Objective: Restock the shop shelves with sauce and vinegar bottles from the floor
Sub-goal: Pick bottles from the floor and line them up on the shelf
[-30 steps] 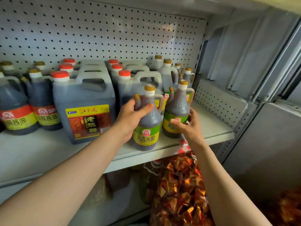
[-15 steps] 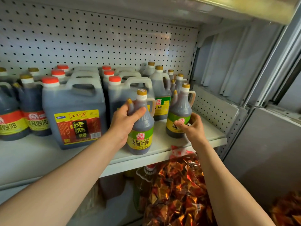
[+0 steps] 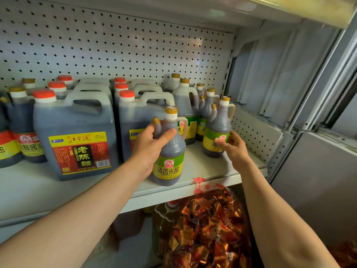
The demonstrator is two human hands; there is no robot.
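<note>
Two small dark vinegar bottles with green-yellow labels and gold caps stand on the white shelf. My left hand grips the nearer bottle around its shoulder, thumb across the front. It stands close to the shelf's front edge. My right hand holds the lower part of the second bottle, fingers curled over its label, farther back and to the right. Behind them stand more bottles of the same kind.
Large jugs with red caps and soy sauce bottles fill the shelf's left and middle. A pegboard back panel and a perforated side wall bound the shelf. Below it sits a shiny bag of red-gold packets.
The right bottle has slid back and to the right on the shelf with my right hand on it. The left bottle has stayed near the front edge in my left hand.
</note>
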